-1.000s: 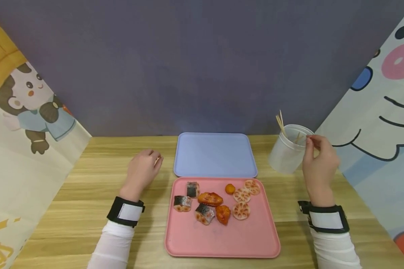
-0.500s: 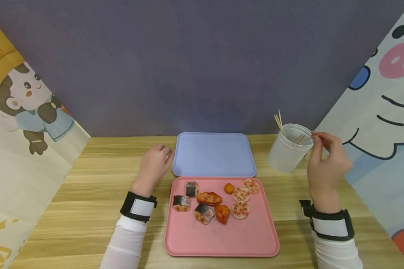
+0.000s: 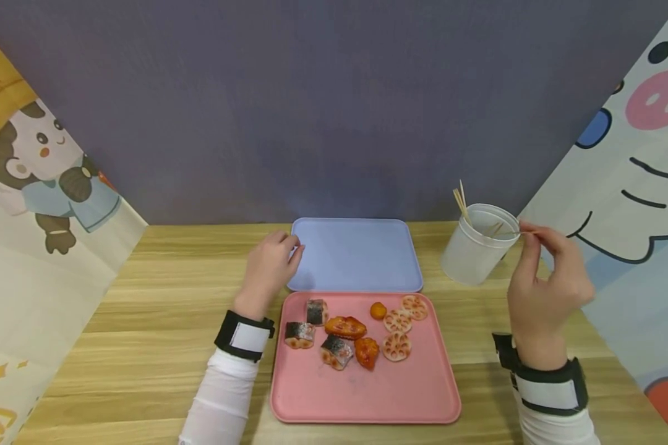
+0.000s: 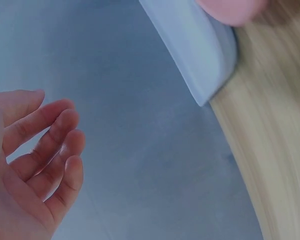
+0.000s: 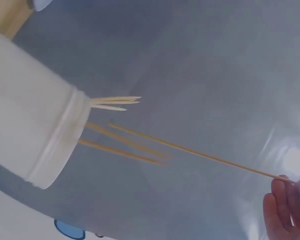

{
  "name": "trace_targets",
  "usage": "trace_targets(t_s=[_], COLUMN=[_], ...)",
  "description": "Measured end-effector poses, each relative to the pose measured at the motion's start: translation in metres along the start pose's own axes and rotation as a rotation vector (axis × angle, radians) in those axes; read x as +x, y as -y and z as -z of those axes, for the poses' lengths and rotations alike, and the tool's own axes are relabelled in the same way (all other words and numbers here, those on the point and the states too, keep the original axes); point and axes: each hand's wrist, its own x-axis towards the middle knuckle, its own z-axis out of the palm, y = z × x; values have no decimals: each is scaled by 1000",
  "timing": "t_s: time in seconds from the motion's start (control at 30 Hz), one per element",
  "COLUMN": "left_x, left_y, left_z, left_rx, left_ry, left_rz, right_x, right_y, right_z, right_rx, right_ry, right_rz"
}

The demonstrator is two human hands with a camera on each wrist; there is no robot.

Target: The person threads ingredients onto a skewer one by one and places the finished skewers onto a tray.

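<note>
My right hand (image 3: 551, 287) pinches a thin wooden skewer (image 5: 205, 154) between thumb and fingers, beside the rim of a white cup (image 3: 472, 259). In the right wrist view the skewer's far tip is outside the cup, near several other skewers (image 5: 117, 100) that stick out of it. Over the left edge of the pale blue tray (image 3: 362, 256), my left hand (image 3: 269, 266) hovers with loosely bent fingers and nothing in them. The pink tray (image 3: 367, 402) in front bears lotus root slices (image 3: 396, 346), fish pieces (image 3: 299, 334), a glazed chicken wing (image 3: 346, 327), another glazed piece (image 3: 367, 353) and an orange ball (image 3: 378, 310).
A dark grey panel (image 3: 334, 111) rises behind the trays. Printed cartoon sheets (image 3: 640, 204) flank the wooden table (image 3: 161, 321) on both sides. The cup stands at the back right, to the right of the blue tray.
My right hand has drawn back to the right from the cup's mouth with the skewer. My left hand has moved right and forward, from bare wood to the blue tray's edge.
</note>
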Motion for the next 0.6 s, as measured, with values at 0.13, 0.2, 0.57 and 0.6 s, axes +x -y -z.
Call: trace_targets(t_s=[0.13, 0.2, 0.57, 0.6], left_x=[4, 6, 13, 13], left_y=[-8, -12, -35, -38], left_z=[-1, -1, -9, -9], left_rx=[-12, -23, -50, -51], left_ry=[-14, -24, -30, -29], left_rz=[-7, -15, -72, -77], right_x=[-3, -4, -30, -33], right_y=[7, 9, 1, 1], right_z=[-1, -3, -12, -14], right_rx=[23, 26, 173, 194], right_ry=[-18, -14, 302, 339], right_rz=[6, 7, -37, -52])
